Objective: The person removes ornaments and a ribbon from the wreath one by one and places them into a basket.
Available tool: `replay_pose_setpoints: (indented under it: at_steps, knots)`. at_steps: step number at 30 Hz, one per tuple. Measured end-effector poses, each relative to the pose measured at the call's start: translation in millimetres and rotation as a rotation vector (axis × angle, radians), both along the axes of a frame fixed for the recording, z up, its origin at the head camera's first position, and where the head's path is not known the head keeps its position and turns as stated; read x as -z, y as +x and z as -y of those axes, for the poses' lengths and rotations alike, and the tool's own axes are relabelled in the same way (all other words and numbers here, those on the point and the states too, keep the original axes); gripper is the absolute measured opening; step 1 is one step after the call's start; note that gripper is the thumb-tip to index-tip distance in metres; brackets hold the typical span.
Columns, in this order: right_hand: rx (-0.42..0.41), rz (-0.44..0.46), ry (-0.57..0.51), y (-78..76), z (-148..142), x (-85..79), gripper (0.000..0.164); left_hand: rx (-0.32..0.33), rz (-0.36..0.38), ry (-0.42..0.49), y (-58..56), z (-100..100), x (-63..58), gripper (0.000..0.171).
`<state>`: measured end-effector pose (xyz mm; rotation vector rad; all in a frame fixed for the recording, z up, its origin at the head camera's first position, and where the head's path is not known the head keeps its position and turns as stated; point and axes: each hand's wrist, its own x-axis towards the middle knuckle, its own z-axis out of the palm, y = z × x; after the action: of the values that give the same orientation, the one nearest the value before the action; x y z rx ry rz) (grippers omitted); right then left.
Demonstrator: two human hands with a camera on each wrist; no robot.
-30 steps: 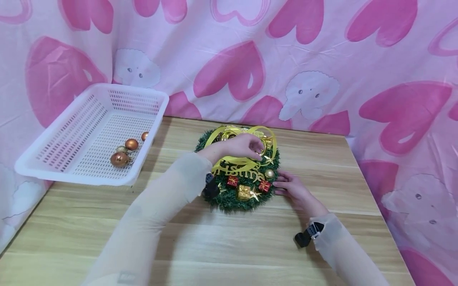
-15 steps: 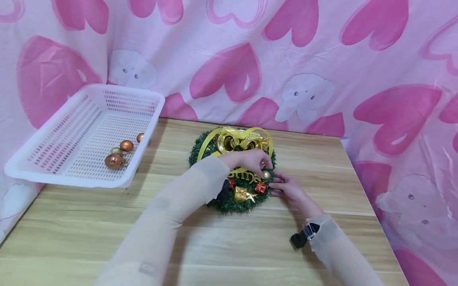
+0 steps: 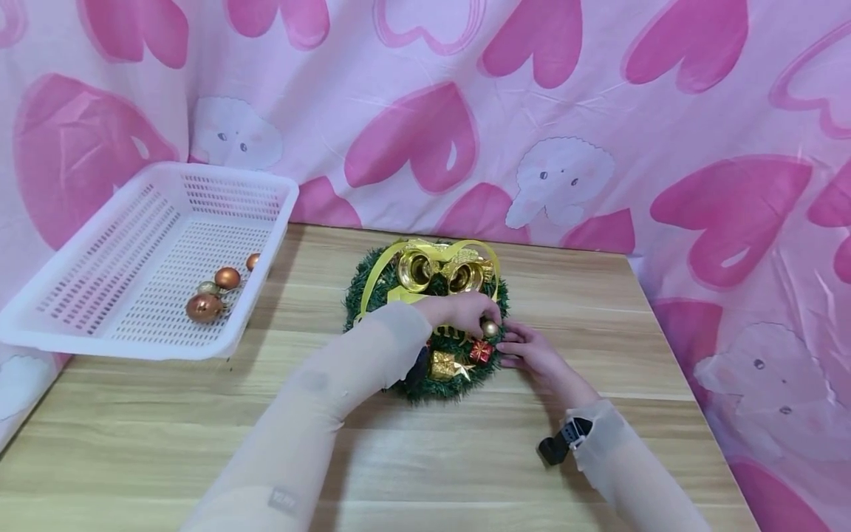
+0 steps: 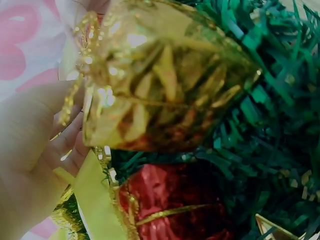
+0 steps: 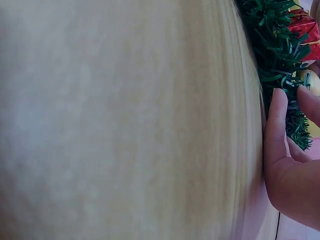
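- Table (image 5: pixel 125 120): fills the left and middle of the frame, pale wood, grain running top to bottom, soft focus toward the left.
- Wreath (image 5: pixel 271 42): green tinsel, upper right, running down along the hand; lies on the table, cut off by the frame.
- Right hand (image 5: pixel 295 182): lower right, partly cropped. Fingers extended up the frame, tips at the tinsel's outer edge, nothing gripped.
- Red box (image 5: pixel 303 34): top right corner, gold string round it, set in the tinsel.
- Pale gold ball (image 5: pixel 313 81): right edge, below the box, just beside a fingertip, only partly visible.
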<state>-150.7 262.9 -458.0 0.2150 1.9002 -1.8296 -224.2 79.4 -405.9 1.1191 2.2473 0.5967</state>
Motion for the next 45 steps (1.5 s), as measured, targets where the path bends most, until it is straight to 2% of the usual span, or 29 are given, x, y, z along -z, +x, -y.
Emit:
replay_pose_setpoints:
  at_steps: [3,11,18,24,28,32,38,45]
  knots:
    - [0.001,0.003,0.000,-0.2,0.9,-0.7,0.067,-0.001,-0.028,-0.005,-0.4,1.0,2.0,0.031]
    - [0.000,0.003,-0.006,-0.1,4.7,-2.6,0.068,-0.013,-0.031,0.003,0.0,6.3,-3.0,0.027]
    - [-0.004,0.002,-0.008,-0.2,6.5,-2.1,0.068,-0.040,-0.005,0.092,2.9,8.9,-10.4,0.023]
    - [-0.029,-0.006,-0.014,0.2,3.1,1.0,0.053,-0.030,0.000,0.155,6.5,7.7,-18.9,0.021]
    - [-0.003,-0.003,-0.007,1.9,-1.0,-0.6,0.043,-0.017,0.000,0.188,7.5,4.8,-24.7,0.020]
    - [0.003,0.005,-0.008,2.0,-2.1,-1.9,0.052,-0.017,0.000,0.192,7.1,7.0,-30.3,0.020]
    - [-0.013,0.010,0.008,-0.2,-0.3,-1.0,0.068,-0.042,0.013,0.210,4.3,21.4,-43.4,0.022]
    - [-0.023,0.002,0.028,-1.0,-0.7,-1.4,0.071,-0.083,-0.031,0.238,-2.6,39.8,-56.4,0.025]
